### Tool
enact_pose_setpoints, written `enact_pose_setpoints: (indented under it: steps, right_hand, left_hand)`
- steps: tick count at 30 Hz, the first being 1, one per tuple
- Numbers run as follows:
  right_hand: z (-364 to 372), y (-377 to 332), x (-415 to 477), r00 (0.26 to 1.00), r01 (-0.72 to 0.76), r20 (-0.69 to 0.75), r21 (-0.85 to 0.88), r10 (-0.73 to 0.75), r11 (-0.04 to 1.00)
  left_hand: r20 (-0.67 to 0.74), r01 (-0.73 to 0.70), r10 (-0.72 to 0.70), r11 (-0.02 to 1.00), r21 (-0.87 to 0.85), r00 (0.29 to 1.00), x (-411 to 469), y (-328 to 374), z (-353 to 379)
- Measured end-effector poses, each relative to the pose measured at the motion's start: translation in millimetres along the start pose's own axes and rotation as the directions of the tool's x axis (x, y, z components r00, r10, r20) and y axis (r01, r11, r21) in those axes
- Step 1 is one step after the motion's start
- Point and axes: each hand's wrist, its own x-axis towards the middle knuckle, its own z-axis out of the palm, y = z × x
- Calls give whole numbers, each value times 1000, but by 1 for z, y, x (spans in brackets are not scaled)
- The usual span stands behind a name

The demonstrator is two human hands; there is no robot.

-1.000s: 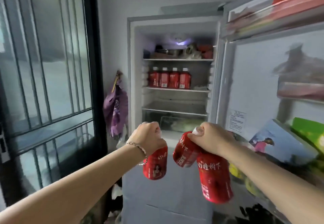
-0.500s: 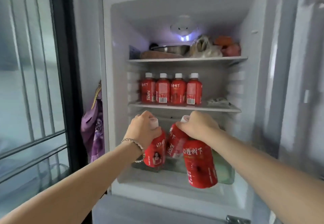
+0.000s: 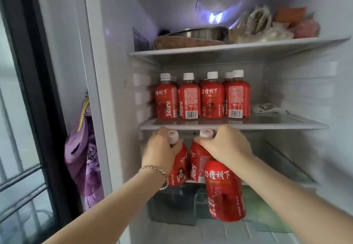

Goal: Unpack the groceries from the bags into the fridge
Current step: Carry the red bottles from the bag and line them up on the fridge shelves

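The fridge stands open before me. My left hand [image 3: 162, 148] grips one red juice bottle [image 3: 179, 169] by its neck, white cap showing above the fingers. My right hand [image 3: 227, 146] holds two red juice bottles by their necks: one [image 3: 198, 163] hangs beside the left bottle, the other [image 3: 225, 190] hangs lower and nearer to me. Both hands are just below the front edge of the middle shelf [image 3: 277, 124]. Several matching red bottles [image 3: 202, 96] stand in rows on the left part of that shelf.
A small white packet [image 3: 267, 108] lies on the middle shelf's right side. The top shelf [image 3: 238, 48] carries a metal bowl [image 3: 198, 32] and bagged food [image 3: 263, 26]. A clear crisper drawer [image 3: 172, 205] sits below. A purple bag [image 3: 82, 157] hangs left of the fridge.
I have come closer to the fridge, and both hands have risen with their bottles to just under the middle shelf's edge. The door at the right has left the view.
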Motion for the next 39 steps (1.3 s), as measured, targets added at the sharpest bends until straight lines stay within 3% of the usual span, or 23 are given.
enact_pose_setpoints:
  steps: [2,8,10,12,15,19,23,26,30,33,36,39]
  right_hand:
    - [8,-1,-6,997,21,-80,16,-20,1000]
    - [29,-7,-10,982,45,-188,61,-33,997]
    - [32,-7,-9,982,53,-187,86,-36,995]
    - [33,-5,-7,983,71,-179,109,-51,992]
    - [28,-1,-4,987,75,-149,132,-55,988]
    - [23,6,-2,986,116,-132,130,-99,985]
    - [17,11,-2,986,157,-81,162,-145,974]
    - [16,14,-1,983,181,-69,194,-170,964]
    - [13,17,-2,972,234,-61,169,-227,957]
    - [6,28,-7,941,270,-254,159,-225,950]
    - [-2,43,-9,774,341,-618,228,-135,912]
    - [1,54,-1,655,344,-750,187,-93,920]
  left_hand:
    - [-23,-79,83,986,150,996,-2,-7,3]
    - [-133,-211,189,962,-175,973,-19,-26,32]
    - [-190,-347,339,938,-9,921,-24,-32,45]
    - [-107,-364,393,905,219,913,-25,-33,51]
    - [-11,-285,298,923,259,954,-25,-22,45]
    - [264,-157,102,968,198,959,-24,-6,31]
    - [254,-66,12,976,206,967,-22,6,30]
    - [243,-107,23,936,336,970,-16,9,33]
    - [245,-132,45,928,350,968,-13,11,33]
    - [233,-134,54,929,346,971,-12,7,32]
    - [214,-130,59,933,337,975,-11,4,34]
    - [208,-128,61,938,323,976,-13,4,34]
